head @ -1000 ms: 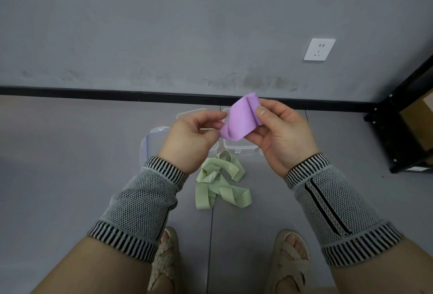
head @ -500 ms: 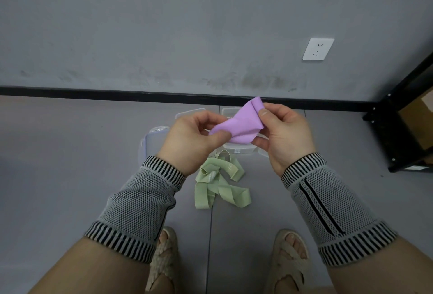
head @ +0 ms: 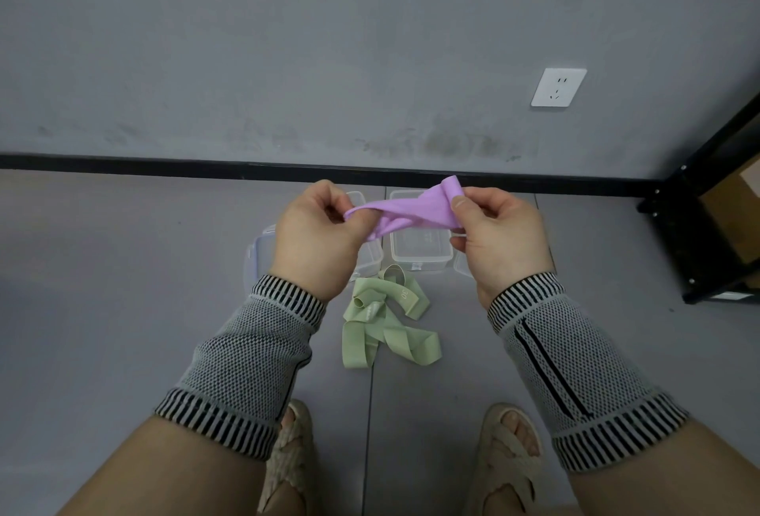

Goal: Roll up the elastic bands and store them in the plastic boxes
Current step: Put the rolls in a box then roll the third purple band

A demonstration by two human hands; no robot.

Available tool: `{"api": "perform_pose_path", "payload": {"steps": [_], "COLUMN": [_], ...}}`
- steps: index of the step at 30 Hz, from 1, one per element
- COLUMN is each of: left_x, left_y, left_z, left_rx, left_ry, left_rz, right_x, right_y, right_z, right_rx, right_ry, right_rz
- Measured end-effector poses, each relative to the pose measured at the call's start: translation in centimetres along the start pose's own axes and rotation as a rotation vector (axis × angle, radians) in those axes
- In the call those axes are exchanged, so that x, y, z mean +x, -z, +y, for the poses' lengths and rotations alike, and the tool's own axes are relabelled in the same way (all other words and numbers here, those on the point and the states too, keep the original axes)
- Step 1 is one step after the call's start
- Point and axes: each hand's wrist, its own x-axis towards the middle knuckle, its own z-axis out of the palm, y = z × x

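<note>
Left hand [head: 314, 244] covers most of left plastic box [head: 368, 264]; only far corner and right edge show. Lid [head: 257, 256] at far left partly behind same hand. Purple band [head: 405, 213] crosses far rim of middle plastic box [head: 419, 252]. Right hand [head: 499, 242] hides nearly all of another clear container [head: 461, 269]; box or lid, cannot tell. Band ends tucked inside both hands' fingers. Print on green band [head: 388, 324] too small to read. Black shelf [head: 707, 223] and both forearms cut by frame edges.
</note>
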Motion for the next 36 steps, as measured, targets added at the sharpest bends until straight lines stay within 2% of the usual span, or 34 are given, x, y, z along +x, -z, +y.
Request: {"api": "perform_pose_path", "payload": {"steps": [7,14,16,18,22,28,30,33,35,36], "left_x": [-0.2,-0.3,-0.4,-0.4,-0.4,-0.4,-0.2,0.3,0.1,0.0], "left_y": [0.0,0.8,0.9,1.0,0.7,1.0,1.0,0.8,0.6,0.5], "left_z": [0.2,1.0,1.2,1.1,0.6,0.8,0.5,0.0,0.2,0.3], "left_rx": [-0.093,-0.475,-0.517,-0.456,-0.169,-0.183,-0.077,0.190,0.282,0.290], "left_ry": [0.046,0.252,0.266,0.255,0.139,0.101,0.041,-0.062,-0.113,-0.111], "left_rz": [-0.065,-0.413,-0.451,-0.452,-0.342,-0.263,-0.146,0.122,0.183,0.152], "right_x": [-0.1,-0.1,0.1,0.2,0.2,0.0,0.0,-0.2,-0.4,-0.4], "right_y": [0.1,0.1,0.2,0.3,0.4,0.4,0.4,0.2,-0.1,-0.1], "right_z": [-0.4,-0.3,-0.3,-0.3,-0.4,-0.5,-0.5,-0.6,-0.5,-0.5], "right_rx": [0.053,0.073,0.098,0.132,0.144,0.136,0.139,0.137,0.127,0.119], "right_ry": [-0.054,-0.082,-0.100,-0.116,-0.116,-0.114,-0.109,-0.084,-0.068,-0.066], "right_rz": [0.003,0.005,0.013,0.024,0.034,0.039,0.048,0.053,0.048,0.049]}}
